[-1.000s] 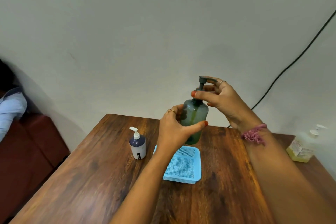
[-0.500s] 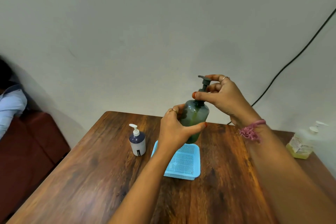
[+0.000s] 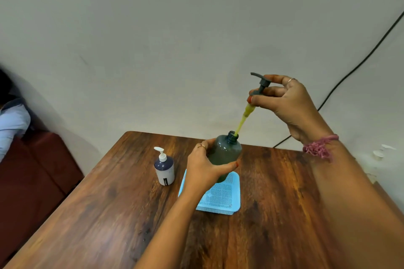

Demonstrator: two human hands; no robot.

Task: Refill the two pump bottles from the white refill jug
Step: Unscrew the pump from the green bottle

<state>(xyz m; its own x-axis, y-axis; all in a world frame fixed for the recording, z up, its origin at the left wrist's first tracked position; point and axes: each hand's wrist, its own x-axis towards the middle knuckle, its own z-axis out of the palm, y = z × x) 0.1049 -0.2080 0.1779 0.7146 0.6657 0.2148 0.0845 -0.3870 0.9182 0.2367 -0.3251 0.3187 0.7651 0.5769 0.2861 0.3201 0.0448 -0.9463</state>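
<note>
Right now the left hand grips the dark green translucent plastic bottle above the pale blue mesh tray; the right hand pinches the dark pump head up and right, its yellow-coated tube slanting down into the bottle's neck.

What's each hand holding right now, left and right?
Left hand: closed round the green bottle, holding it above the blue tray.
Right hand: fingers pinching the pump head, its tube partly lifted out.

Your near table surface lies open; the small pump bottle and blue tray stand close together mid-table, wall behind.
</note>
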